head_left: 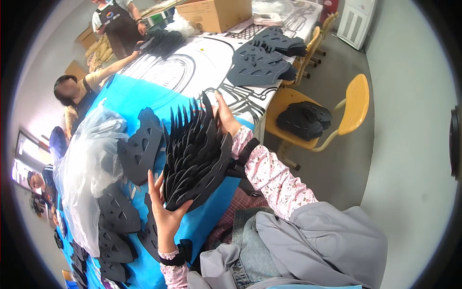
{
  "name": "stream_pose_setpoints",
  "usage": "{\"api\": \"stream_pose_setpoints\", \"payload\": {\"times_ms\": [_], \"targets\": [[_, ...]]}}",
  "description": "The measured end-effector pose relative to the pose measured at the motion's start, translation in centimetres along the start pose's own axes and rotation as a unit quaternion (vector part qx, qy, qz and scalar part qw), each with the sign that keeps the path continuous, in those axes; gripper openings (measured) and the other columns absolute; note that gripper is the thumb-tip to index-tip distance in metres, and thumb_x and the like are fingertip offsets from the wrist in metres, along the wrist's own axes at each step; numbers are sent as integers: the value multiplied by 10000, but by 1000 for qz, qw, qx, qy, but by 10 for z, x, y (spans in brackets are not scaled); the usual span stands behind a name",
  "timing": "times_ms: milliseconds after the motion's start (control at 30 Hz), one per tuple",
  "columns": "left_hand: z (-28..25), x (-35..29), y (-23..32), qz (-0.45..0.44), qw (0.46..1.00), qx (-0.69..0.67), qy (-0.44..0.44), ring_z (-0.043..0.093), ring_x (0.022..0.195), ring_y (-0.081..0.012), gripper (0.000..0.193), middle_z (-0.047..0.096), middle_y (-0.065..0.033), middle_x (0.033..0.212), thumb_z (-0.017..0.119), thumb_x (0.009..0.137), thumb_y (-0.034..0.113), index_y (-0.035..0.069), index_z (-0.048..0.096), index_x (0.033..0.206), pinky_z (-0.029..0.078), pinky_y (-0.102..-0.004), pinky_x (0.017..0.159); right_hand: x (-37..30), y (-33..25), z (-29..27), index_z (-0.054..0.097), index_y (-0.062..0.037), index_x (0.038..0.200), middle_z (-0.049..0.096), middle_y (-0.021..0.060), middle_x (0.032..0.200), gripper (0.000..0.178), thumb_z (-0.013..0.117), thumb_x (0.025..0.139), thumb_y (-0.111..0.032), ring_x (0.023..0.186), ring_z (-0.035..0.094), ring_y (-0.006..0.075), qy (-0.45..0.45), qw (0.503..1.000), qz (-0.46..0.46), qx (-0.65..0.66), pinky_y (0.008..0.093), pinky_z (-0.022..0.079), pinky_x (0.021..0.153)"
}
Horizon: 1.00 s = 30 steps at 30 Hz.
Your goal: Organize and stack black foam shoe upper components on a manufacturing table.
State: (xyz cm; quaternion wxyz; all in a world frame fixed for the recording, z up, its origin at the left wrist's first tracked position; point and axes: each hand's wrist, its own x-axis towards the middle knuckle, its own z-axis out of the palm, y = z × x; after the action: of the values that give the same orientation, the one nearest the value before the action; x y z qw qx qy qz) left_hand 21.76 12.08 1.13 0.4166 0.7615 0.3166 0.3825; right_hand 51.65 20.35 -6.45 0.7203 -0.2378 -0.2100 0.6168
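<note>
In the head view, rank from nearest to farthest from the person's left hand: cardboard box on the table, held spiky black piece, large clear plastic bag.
1. Spiky black piece: touching the left hand.
2. Clear plastic bag: left side.
3. Cardboard box: far ahead.

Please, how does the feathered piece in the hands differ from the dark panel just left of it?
The feathered piece is held between the left hand and right hand; the dark panel lies on the blue cover. The feathered piece bristles with overlapping pointed strips; the dark panel has a smoother face with cut-outs. Both look dark.
</note>
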Motion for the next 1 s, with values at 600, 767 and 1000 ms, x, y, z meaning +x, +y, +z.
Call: {"api": "stream_pose_setpoints", "payload": {"times_ms": [600,767,1000], "targets": [[-13,1,-3,-12,999,-12,-46,263,1372,-277,1284,183,-190,1503,859,555,32,124,-13,1493,243,-378,1113,6,5,55,543,11,1218,646,77,1006,575,428,939,-478,857,622,142,-47,988,23,-145,290,525,764],[-18,6,4,-30,997,12,-71,241,1380,-287,1269,171,-192,1507,874,564,98,114,10,1494,219,-382,1122,3,5,69,611,-55,1022,646,72,863,382,484,921,-401,731,616,169,12,993,5,-121,276,516,688],[-14,22,3,-4,992,55,-111,277,1365,-278,1289,152,-197,1513,880,566,141,86,-19,1488,226,-358,1118,35,2,-4,505,13,1266,641,122,1063,867,368,843,-731,937,620,213,-108,939,-28,-326,345,517,817]]}}
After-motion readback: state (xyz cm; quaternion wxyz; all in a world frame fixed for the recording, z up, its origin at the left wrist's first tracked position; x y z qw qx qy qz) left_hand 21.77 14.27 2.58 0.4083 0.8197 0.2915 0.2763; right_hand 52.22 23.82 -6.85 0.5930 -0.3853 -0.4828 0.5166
